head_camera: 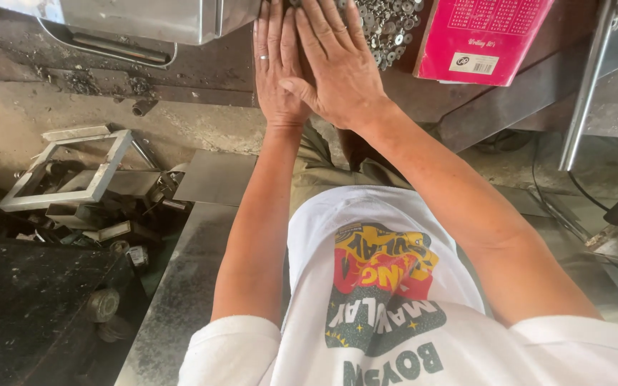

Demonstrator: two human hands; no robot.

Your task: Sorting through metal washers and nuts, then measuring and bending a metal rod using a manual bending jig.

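Pressing both palms flat on the counter (pixel 423 107) at the far edge | right hand (pixel 341 68) overlaps left hand (pixel 277 71), each grip released, fingers spread | small metal washers (pixel 388 25) heaped just right of my fingertips | pink booklet (pixel 484 36) farther right

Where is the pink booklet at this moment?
In the head view, the pink booklet lies at the top right on the dark workbench, just right of the pile of small metal washers and of the right hand.
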